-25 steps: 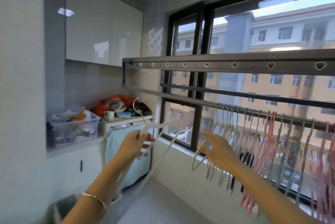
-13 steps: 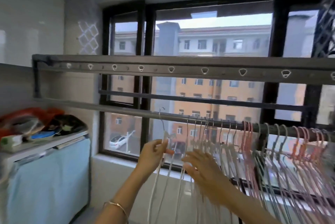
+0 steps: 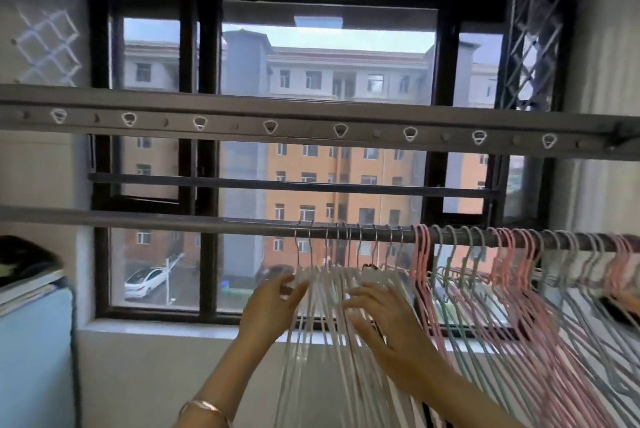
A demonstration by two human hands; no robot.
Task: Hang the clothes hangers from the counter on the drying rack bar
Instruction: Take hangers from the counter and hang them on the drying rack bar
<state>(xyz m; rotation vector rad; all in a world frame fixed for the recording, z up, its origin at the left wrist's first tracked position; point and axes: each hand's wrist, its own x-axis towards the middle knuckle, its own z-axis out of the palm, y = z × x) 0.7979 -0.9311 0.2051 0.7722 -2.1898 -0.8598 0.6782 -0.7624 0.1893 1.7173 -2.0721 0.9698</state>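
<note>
Far left, the tabletop [image 3: 30, 286] is cut off by the frame edge. White plastic clothes hangers [image 3: 332, 292], blurred lower down, hang on the grey metal drying rack bar [image 3: 173, 219] beside pink and pale blue hangers [image 3: 485, 275]. The left hand [image 3: 273, 306] touches the leftmost white hanger with its fingers loosely curved; I cannot tell whether it grips. The right hand [image 3: 384, 320] is open, with its fingers spread against the white hangers.

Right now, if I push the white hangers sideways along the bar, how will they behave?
The white hangers look thin and light, so they'd probably swing and splay. Their slim metal hooks sit loose over the bar, so they likely slide easily. Packed close, they may tangle with the pink hangers.
</note>
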